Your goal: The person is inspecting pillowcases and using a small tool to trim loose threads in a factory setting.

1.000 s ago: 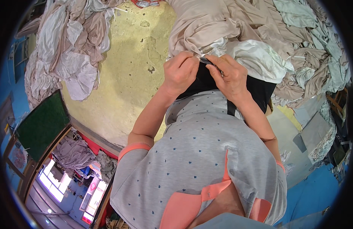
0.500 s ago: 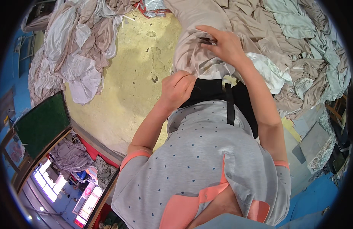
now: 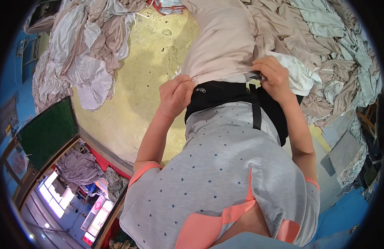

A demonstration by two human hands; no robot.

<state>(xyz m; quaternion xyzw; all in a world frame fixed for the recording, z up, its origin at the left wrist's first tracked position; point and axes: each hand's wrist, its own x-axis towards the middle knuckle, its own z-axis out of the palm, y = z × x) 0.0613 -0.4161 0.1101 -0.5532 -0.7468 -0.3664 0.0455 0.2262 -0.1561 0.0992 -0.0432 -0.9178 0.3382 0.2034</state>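
A pale beige cloth [image 3: 223,45] lies across my lap, running away from me, its near edge over the black garment at my waist. My left hand [image 3: 176,95] is closed in a pinch on the cloth's near left corner. At the right end of that edge, my right hand [image 3: 273,78] is closed round dark thread snips [image 3: 256,76], their pointed blades showing toward the left. The fingertips of this hand are close against the cloth; whether they also grip it, I cannot tell. Between the hands the edge is stretched fairly straight.
Heaps of beige and white cloth [image 3: 90,54] lie at the left, and a larger beige and pale green heap [image 3: 320,25] at the right. A white cloth bundle [image 3: 297,72] sits beside my right hand. The worn yellow floor [image 3: 150,83] shows between; a green board [image 3: 49,130] stands lower left.
My right hand has come down toward me with the thread snips, to the cloth's near edge. My left hand has shifted slightly left, and the bunched cloth is now spread smoother.
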